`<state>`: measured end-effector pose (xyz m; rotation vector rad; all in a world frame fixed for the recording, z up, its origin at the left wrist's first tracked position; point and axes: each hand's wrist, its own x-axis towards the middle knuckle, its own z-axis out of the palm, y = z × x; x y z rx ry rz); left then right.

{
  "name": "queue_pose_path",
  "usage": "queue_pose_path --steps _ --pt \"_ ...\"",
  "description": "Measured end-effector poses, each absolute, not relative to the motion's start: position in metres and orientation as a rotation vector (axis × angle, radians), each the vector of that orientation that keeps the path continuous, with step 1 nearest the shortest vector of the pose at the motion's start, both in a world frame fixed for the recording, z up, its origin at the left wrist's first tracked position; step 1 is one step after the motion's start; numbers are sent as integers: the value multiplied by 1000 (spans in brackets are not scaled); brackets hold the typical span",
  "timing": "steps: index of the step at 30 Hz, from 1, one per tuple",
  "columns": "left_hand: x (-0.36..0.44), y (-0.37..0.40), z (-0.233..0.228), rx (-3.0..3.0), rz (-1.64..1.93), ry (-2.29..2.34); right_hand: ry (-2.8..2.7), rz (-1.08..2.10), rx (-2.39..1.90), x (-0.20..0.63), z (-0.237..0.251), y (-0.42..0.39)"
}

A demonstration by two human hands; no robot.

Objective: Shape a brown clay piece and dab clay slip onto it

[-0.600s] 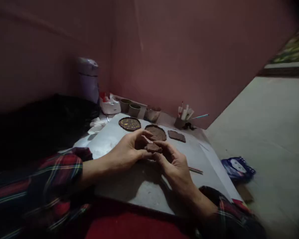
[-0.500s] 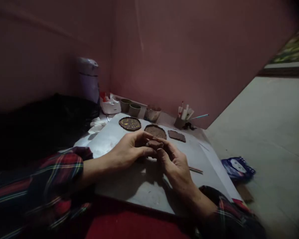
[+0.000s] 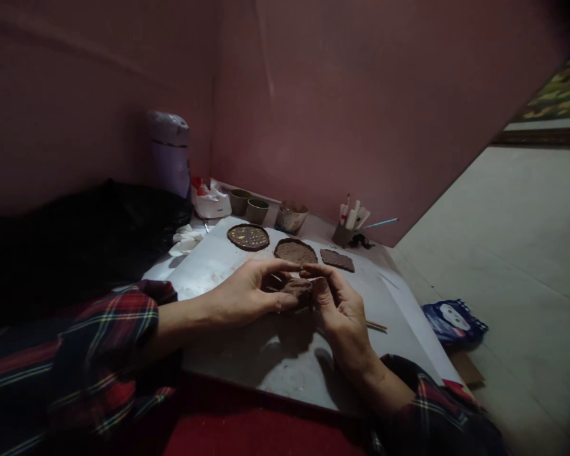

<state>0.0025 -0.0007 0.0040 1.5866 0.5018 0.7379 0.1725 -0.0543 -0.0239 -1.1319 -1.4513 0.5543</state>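
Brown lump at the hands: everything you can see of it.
The brown lump is small, irregular and rough, with a creased surface; it looks like soft clay. No separate parts show. It is held above the pale work surface in the left hand, thumb along its near side. The right hand is at its other end; contact there is unclear.

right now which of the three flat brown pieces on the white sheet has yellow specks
The leftmost round, dark-rimmed, clay-like disc: yellow specks dot its face, while the plain round brown disc and the rectangular brown slab show none.
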Motion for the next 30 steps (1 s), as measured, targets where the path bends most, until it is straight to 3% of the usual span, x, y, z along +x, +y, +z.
queue_pose_path --steps 12,22,30 --pt "1 -3 9 1427 772 561 -1518 496 -1255 168 -21 -57" --pt "-2 1 9 1742 814 469 -1622 316 -1194 170 -21 -55" --pt "-4 -2 13 2078 781 591 -1606 396 -1146 166 -20 -60"
